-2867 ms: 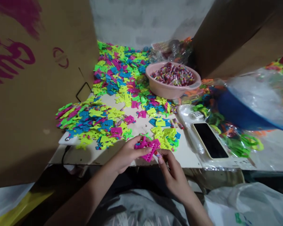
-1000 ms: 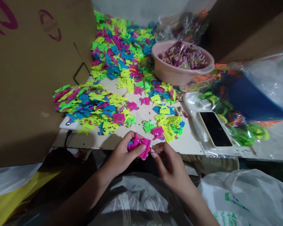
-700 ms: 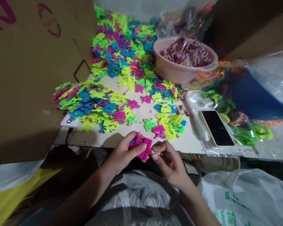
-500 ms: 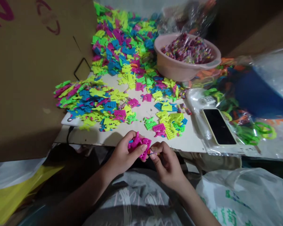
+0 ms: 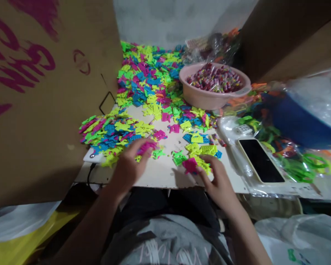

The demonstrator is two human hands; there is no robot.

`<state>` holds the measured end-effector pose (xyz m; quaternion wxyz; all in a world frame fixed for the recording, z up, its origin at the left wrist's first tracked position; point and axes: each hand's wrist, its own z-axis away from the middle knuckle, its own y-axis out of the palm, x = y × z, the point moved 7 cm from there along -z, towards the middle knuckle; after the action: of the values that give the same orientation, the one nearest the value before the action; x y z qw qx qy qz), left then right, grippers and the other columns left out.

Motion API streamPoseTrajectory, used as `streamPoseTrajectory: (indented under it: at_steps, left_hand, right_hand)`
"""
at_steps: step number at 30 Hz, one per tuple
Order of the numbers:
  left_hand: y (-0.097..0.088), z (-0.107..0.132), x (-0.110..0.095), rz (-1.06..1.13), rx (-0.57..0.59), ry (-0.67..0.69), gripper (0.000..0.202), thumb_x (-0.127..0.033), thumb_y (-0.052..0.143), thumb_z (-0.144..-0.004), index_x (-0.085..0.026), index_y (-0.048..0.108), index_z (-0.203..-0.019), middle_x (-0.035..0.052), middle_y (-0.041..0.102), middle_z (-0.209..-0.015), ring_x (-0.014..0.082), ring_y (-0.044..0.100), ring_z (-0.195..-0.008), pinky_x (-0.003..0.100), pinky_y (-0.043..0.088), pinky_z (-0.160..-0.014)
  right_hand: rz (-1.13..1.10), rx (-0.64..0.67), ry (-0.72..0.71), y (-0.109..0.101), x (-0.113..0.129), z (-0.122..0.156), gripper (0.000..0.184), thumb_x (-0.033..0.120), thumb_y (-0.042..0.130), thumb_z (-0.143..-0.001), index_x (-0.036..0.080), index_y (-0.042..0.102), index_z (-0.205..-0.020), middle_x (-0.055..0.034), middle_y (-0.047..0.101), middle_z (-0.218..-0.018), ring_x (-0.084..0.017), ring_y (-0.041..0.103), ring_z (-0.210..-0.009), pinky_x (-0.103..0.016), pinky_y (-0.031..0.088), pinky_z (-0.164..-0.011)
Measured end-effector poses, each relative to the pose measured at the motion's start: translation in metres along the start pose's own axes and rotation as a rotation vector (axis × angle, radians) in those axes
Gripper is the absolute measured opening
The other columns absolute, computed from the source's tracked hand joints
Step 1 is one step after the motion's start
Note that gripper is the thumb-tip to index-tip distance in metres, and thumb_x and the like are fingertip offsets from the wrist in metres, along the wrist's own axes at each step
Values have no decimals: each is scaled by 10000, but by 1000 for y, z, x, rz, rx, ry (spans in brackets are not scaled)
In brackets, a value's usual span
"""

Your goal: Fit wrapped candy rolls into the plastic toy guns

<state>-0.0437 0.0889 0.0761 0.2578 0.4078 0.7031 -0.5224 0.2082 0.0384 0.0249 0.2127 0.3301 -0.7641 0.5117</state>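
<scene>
My left hand (image 5: 129, 163) is at the near edge of the left-hand pile, its fingers closed round a magenta plastic toy piece (image 5: 146, 148) that is blurred by motion. My right hand (image 5: 219, 180) is low over a small group of yellow pieces (image 5: 194, 148), thumb and fingertips at the edge of another magenta plastic piece (image 5: 190, 165). A green ridged piece (image 5: 178, 158) lies just left of it. The pile of small yellow, blue, green and magenta pieces (image 5: 110, 132) spreads beyond my left hand.
A pink basin (image 5: 209, 97) of wrapped sweets stands at the back right, beside a larger heap of coloured pieces (image 5: 146, 73). At right lie a phone (image 5: 260, 160) and plastic bags with green rings (image 5: 317, 165). A cardboard box (image 5: 57, 121) walls off the left.
My hands have come apart and moved forward over the table. The left carries its magenta piece to the left pile; the right has reached another magenta piece. The view has tilted up.
</scene>
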Motion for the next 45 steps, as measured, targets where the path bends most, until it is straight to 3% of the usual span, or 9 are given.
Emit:
streamPoseTrajectory:
  at_steps: [3,5,11,16,22,25,32,40,45]
  left_hand:
    - [-53,-40,-2,-298,-193,167,219,-271,510,-928,-188,684,-1033,51,702,-1091,213,622,-1069,347,457,-996]
    - [-76,-61,12,-495,-226,117,257,-277,499,-928,-186,668,-1099,38,674,-1188,257,603,-1126,416,439,-1016]
    - [-80,-75,60,-774,50,-45,254,-337,529,-891,-190,673,-1040,101,645,-1301,386,515,-1278,701,116,-1120]
    - [-37,-59,29,-766,-3,87,344,-319,489,-919,-112,639,-1149,192,607,-1321,353,494,-1292,644,213,-1117]
    - [115,-14,-4,-437,564,209,271,-289,521,-926,-215,661,-1145,80,674,-1181,251,574,-1150,410,427,-1028]
    - [152,1,-5,-424,618,183,285,-335,606,-887,-214,669,-1137,92,668,-1147,283,560,-1150,438,441,-997]
    - [140,1,14,-368,626,98,251,-168,561,-885,-225,704,-1083,119,545,-1359,303,479,-1268,445,407,-1052]
    - [120,-5,29,-270,549,4,435,-115,707,-723,-248,668,-1136,86,682,-1093,303,542,-1138,431,420,-1006]
    - [114,-12,43,-121,438,-102,186,-185,646,-785,-187,664,-970,84,678,-976,260,610,-986,389,473,-915]
  right_hand:
    - [216,-123,-1,-27,-39,-4,265,384,498,-935,214,584,-1120,-133,619,-1090,-309,580,-1054,-473,453,-907]
    - [330,-155,2,-39,-60,-1,267,364,484,-929,206,598,-1112,-142,618,-1086,-320,581,-1030,-483,459,-880]
    - [509,-186,47,-52,-87,7,277,220,457,-903,202,638,-1112,-148,628,-1110,-311,587,-966,-488,471,-852]
    - [467,52,123,-35,-103,-29,390,81,407,-876,168,654,-1166,-157,621,-1220,-298,585,-1114,-439,453,-951]
    - [397,334,107,-8,-116,-87,451,-34,486,-748,209,740,-1029,-88,713,-1073,-211,667,-958,-266,495,-829]
    - [395,349,98,-6,-117,-96,426,-46,510,-704,180,748,-975,-99,727,-998,-210,669,-896,-261,491,-794]
    - [349,106,80,-29,-114,-87,208,69,538,-791,150,692,-906,-123,712,-898,-226,651,-795,-316,494,-715]
    - [107,-306,131,-68,-85,-48,182,361,591,-876,190,603,-935,-77,691,-854,-193,634,-698,-315,522,-646]
    - [146,-249,59,-53,-67,-26,90,264,546,-861,207,616,-854,-53,649,-802,-183,597,-652,-318,505,-615]
